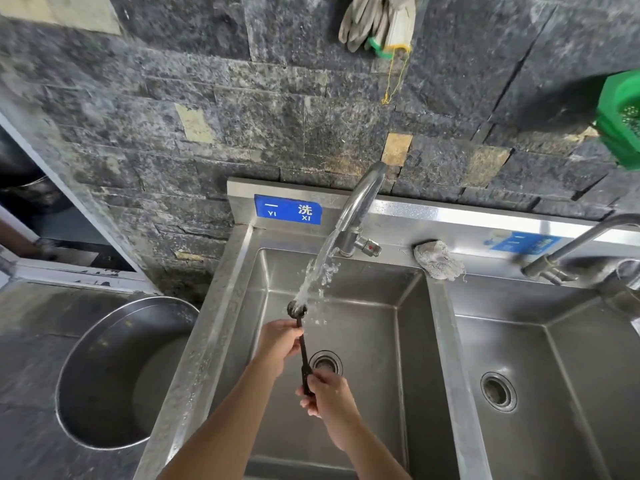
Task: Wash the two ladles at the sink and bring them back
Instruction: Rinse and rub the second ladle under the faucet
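Note:
A small black ladle [303, 355] is held over the left basin of a steel sink [367, 282]. Its bowl points away from me and sits right under the water stream falling from the tap [360, 206]. My left hand [278, 341] pinches the handle just below the bowl. My right hand [327, 393] grips the handle's near end. Only one ladle shows; a second one is not in sight.
A second basin [554, 386] with its own tap [568, 251] lies to the right. A grey rag [438, 259] sits on the divider ledge. A large steel basin [117, 372] stands on the floor at left. Gloves [377, 22] hang on the stone wall; a green basket [621, 116] sits at the right edge.

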The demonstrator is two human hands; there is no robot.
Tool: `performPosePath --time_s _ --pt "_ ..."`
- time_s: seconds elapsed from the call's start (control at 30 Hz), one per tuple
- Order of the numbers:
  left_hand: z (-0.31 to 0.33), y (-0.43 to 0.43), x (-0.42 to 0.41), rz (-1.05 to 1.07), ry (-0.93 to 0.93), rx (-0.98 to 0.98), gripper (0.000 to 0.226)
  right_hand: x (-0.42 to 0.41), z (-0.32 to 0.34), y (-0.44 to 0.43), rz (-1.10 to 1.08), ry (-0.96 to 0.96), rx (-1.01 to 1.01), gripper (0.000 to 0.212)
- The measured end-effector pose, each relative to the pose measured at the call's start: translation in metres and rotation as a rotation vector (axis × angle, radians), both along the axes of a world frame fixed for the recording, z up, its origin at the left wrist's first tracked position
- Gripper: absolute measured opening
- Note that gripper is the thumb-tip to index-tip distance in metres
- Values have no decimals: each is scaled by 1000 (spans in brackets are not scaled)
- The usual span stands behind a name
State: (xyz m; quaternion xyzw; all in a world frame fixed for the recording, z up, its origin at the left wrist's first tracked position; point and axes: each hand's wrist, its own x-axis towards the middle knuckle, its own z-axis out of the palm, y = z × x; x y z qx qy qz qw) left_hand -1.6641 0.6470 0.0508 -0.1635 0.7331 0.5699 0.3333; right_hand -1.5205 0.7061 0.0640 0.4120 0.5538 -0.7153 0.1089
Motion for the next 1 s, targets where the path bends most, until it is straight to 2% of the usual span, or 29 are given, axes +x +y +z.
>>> performPosePath --time_s 0.43,0.8,1.0 --pt "26 29 -61 -75 83 63 18 -59 8 26 -46 -14 102 27" --pt "78 61 -127 -61 222 155 18 -134 44 52 -159 95 -53 26" --pt "97 64 -133 -34 272 165 20 -142 51 65 -138 127 21 23"
